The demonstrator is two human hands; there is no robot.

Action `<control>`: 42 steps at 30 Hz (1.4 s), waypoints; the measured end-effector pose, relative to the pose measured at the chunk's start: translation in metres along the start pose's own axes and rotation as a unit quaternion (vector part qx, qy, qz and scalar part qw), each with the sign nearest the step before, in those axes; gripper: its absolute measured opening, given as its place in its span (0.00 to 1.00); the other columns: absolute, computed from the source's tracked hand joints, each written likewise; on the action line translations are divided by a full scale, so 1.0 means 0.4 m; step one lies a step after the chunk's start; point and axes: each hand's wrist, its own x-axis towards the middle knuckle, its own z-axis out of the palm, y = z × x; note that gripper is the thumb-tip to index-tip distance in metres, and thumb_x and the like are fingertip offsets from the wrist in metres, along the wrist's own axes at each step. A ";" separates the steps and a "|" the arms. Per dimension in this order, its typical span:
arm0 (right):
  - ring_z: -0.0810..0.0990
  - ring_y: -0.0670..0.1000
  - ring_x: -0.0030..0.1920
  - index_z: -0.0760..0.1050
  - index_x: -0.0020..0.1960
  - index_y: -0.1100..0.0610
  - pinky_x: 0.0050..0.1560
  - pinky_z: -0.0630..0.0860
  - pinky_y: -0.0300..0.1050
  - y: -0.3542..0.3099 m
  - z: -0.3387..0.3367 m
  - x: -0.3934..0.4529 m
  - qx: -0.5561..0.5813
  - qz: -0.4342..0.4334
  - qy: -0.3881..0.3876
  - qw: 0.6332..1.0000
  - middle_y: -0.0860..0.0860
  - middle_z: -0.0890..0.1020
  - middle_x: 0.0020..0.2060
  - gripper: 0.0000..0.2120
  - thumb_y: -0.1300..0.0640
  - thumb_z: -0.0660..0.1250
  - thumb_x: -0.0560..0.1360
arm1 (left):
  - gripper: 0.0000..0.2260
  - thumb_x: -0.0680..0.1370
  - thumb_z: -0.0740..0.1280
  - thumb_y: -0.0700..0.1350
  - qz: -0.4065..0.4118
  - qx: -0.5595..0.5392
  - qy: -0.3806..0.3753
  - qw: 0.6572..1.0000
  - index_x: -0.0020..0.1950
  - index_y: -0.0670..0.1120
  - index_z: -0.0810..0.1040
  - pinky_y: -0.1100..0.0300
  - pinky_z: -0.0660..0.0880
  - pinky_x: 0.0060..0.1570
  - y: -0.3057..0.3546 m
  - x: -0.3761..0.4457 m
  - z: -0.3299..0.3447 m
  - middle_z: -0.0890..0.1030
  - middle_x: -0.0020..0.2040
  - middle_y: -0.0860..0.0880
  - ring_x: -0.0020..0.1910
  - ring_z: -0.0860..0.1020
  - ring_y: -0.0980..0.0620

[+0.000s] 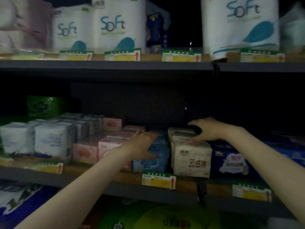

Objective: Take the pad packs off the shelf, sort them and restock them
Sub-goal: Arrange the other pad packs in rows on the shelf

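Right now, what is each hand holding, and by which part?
The left hand grips the light blue pad pack across its top front. The right hand rests on the cream pad pack row's top; a firm hold cannot be told.

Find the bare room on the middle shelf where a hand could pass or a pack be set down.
Free: the dark space behind the cream packs and blue packs, right of the rear pink pack. Crowded: the front row, from the white packs to the navy pack, stands side by side.
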 end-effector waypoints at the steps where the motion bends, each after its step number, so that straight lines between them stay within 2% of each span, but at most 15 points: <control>1: 0.62 0.52 0.71 0.54 0.76 0.49 0.71 0.55 0.45 0.029 0.004 -0.015 0.003 0.009 -0.032 0.999 0.49 0.63 0.73 0.41 0.36 0.66 0.70 | 0.37 0.76 0.64 0.58 0.003 -0.009 -0.011 1.000 0.77 0.46 0.49 0.56 0.41 0.73 0.018 0.014 0.004 0.57 0.76 0.48 0.75 0.55 0.51; 2: 0.63 0.52 0.70 0.54 0.75 0.47 0.71 0.57 0.45 0.053 0.022 -0.022 0.010 0.017 -0.060 0.998 0.48 0.64 0.72 0.42 0.35 0.68 0.68 | 0.37 0.76 0.64 0.59 0.002 -0.018 -0.024 1.000 0.77 0.47 0.49 0.56 0.42 0.73 0.033 0.027 0.010 0.57 0.76 0.48 0.75 0.55 0.51; 4: 0.62 0.53 0.71 0.53 0.76 0.44 0.74 0.50 0.51 0.085 0.075 -0.024 0.014 0.024 -0.080 0.996 0.47 0.66 0.71 0.47 0.31 0.69 0.64 | 0.36 0.76 0.63 0.60 -0.004 -0.018 -0.053 0.998 0.77 0.48 0.51 0.55 0.44 0.73 0.049 0.053 0.030 0.58 0.76 0.48 0.74 0.57 0.50; 6: 0.60 0.54 0.72 0.52 0.76 0.44 0.74 0.41 0.57 0.094 0.129 -0.018 0.022 0.022 -0.063 0.998 0.47 0.67 0.70 0.51 0.29 0.69 0.60 | 0.36 0.76 0.63 0.60 -0.012 -0.006 -0.075 0.997 0.77 0.48 0.51 0.56 0.48 0.72 0.054 0.070 0.048 0.58 0.76 0.47 0.74 0.58 0.49; 8: 0.63 0.51 0.70 0.54 0.75 0.48 0.74 0.39 0.55 0.083 0.160 -0.012 0.022 0.010 -0.023 0.999 0.47 0.69 0.69 0.50 0.32 0.71 0.62 | 0.37 0.76 0.63 0.59 -0.022 -0.012 -0.087 0.996 0.77 0.47 0.49 0.57 0.51 0.72 0.056 0.078 0.058 0.57 0.76 0.46 0.74 0.58 0.47; 12: 0.63 0.53 0.70 0.57 0.74 0.52 0.74 0.42 0.52 0.067 0.178 0.009 0.026 0.016 -0.006 1.000 0.50 0.69 0.69 0.52 0.31 0.72 0.59 | 0.38 0.76 0.63 0.59 -0.027 -0.012 -0.082 0.996 0.77 0.46 0.48 0.57 0.54 0.71 0.051 0.090 0.067 0.57 0.76 0.45 0.74 0.58 0.46; 16: 0.64 0.53 0.69 0.63 0.69 0.54 0.75 0.46 0.49 0.041 0.179 0.016 0.014 0.013 0.010 1.000 0.52 0.70 0.67 0.46 0.33 0.73 0.60 | 0.37 0.76 0.63 0.60 -0.017 -0.008 -0.067 0.998 0.77 0.47 0.50 0.58 0.53 0.71 0.040 0.086 0.076 0.59 0.76 0.46 0.73 0.60 0.48; 20: 0.58 0.56 0.72 0.62 0.70 0.57 0.73 0.48 0.47 0.008 0.166 0.014 -0.003 0.017 0.011 1.000 0.54 0.67 0.69 0.44 0.35 0.73 0.63 | 0.37 0.74 0.65 0.61 -0.013 -0.037 -0.060 0.997 0.76 0.48 0.56 0.57 0.60 0.70 0.012 0.089 0.081 0.64 0.74 0.47 0.70 0.64 0.49; 23: 0.59 0.55 0.71 0.62 0.71 0.57 0.73 0.46 0.46 0.000 0.160 0.015 -0.008 0.008 0.012 1.000 0.54 0.68 0.69 0.45 0.35 0.72 0.63 | 0.40 0.74 0.65 0.62 -0.013 -0.020 -0.078 0.997 0.77 0.47 0.50 0.56 0.56 0.72 0.017 0.087 0.075 0.61 0.75 0.47 0.72 0.62 0.49; 27: 0.62 0.51 0.71 0.57 0.74 0.49 0.74 0.41 0.56 0.034 0.150 -0.014 0.083 -0.014 0.020 0.996 0.49 0.67 0.70 0.41 0.35 0.68 0.68 | 0.46 0.72 0.68 0.61 0.017 -0.045 -0.050 0.998 0.77 0.50 0.40 0.52 0.44 0.73 0.046 0.070 0.026 0.53 0.77 0.51 0.75 0.53 0.51; 30: 0.61 0.51 0.72 0.58 0.74 0.48 0.74 0.46 0.55 0.108 0.100 -0.061 0.135 0.006 0.098 0.986 0.48 0.64 0.72 0.29 0.41 0.59 0.77 | 0.44 0.72 0.67 0.61 0.060 -0.043 -0.009 0.997 0.77 0.51 0.43 0.52 0.43 0.74 0.085 0.081 -0.011 0.52 0.77 0.52 0.75 0.53 0.53; 32: 0.62 0.52 0.72 0.59 0.74 0.51 0.74 0.48 0.50 0.177 0.073 -0.091 0.088 0.052 0.105 0.989 0.51 0.64 0.73 0.24 0.46 0.56 0.80 | 0.40 0.74 0.66 0.61 0.087 -0.021 0.011 0.996 0.77 0.50 0.48 0.54 0.43 0.73 0.136 0.108 -0.021 0.54 0.77 0.51 0.75 0.54 0.52; 34: 0.62 0.52 0.72 0.56 0.75 0.51 0.74 0.47 0.48 0.238 0.066 -0.114 0.025 0.089 0.039 0.995 0.51 0.63 0.73 0.27 0.47 0.59 0.79 | 0.37 0.74 0.65 0.61 0.105 0.008 0.015 0.994 0.77 0.51 0.52 0.53 0.45 0.73 0.199 0.144 -0.016 0.57 0.76 0.51 0.74 0.57 0.51; 37: 0.59 0.52 0.73 0.49 0.77 0.49 0.74 0.43 0.52 0.284 0.098 -0.136 -0.055 0.112 -0.062 0.990 0.49 0.59 0.75 0.39 0.42 0.66 0.74 | 0.35 0.72 0.68 0.60 0.090 0.073 -0.021 0.993 0.74 0.49 0.60 0.53 0.54 0.71 0.262 0.189 0.005 0.66 0.72 0.48 0.69 0.65 0.47; 42: 0.55 0.55 0.74 0.46 0.77 0.45 0.73 0.42 0.56 0.281 0.189 -0.139 -0.079 0.118 -0.022 0.990 0.51 0.56 0.76 0.44 0.33 0.64 0.70 | 0.36 0.72 0.69 0.59 0.066 0.053 -0.025 0.996 0.75 0.53 0.58 0.54 0.59 0.70 0.247 0.218 0.041 0.66 0.72 0.49 0.70 0.64 0.47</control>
